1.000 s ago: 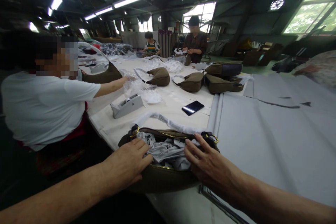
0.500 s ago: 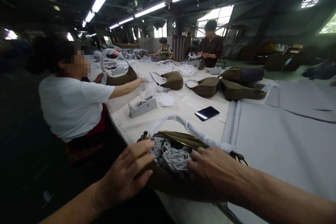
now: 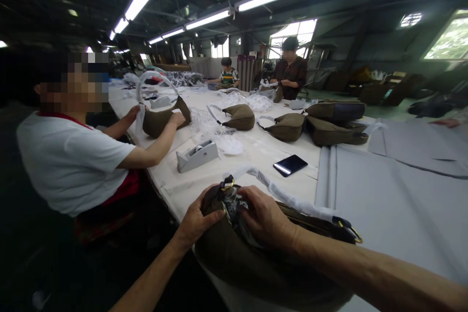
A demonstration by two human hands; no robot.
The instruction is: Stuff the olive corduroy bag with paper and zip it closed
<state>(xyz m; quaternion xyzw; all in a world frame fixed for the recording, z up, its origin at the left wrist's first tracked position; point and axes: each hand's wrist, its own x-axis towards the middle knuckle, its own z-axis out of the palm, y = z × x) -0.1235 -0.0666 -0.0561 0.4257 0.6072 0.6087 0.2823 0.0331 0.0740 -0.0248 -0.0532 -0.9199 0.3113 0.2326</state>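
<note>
1. Tube lights (image 3: 141,0) cross the dark room (image 3: 351,24) along the top, above a pale table (image 3: 252,158) mid-frame, with a smooth grey sheet (image 3: 387,204) at right
2. Lower centre lies the bag (image 3: 234,265): soft olive cloth, rounded, with a brass zip (image 3: 225,213), a white-wrapped strap (image 3: 281,192) and crumpled grey paper (image 3: 234,202) in its mouth
3. Left hand (image 3: 199,220) grips its left end, thumb over the edge; right hand (image 3: 265,218) dips bent fingers inside, covering some paper, so I cannot tell whether they pinch any
4. Behind stand a tape dispenser (image 3: 199,157), a phone (image 3: 290,165) and more bags (image 3: 287,127); at left a co-worker (image 3: 73,165) holds another
</note>
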